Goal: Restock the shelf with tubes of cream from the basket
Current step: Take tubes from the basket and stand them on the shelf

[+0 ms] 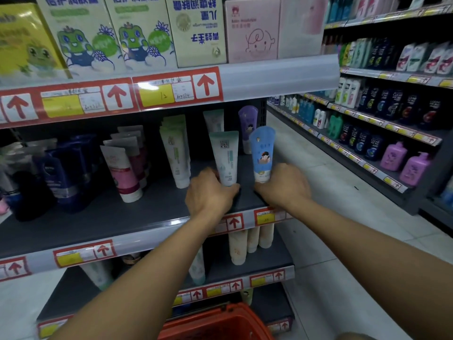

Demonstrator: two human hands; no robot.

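On the dark middle shelf [103, 217], my left hand [208, 192] grips the cap end of a pale green and white tube [225, 153] standing upright. Beside it my right hand [282, 186] holds the base of a blue tube [262, 149] with a cartoon figure, also upright near the shelf's right end. A purple tube [248, 123] stands behind the blue one. The orange basket [220, 322] sits low in front of me; its contents are hidden.
Left along the same shelf stand white-green tubes [175, 148], pink-white tubes [122, 170] and dark blue tubes [61, 173]. Boxed goods [137, 33] fill the shelf above, cream tubes [239, 246] the shelf below. An aisle floor [331, 217] and bottle shelves [392, 114] lie to the right.
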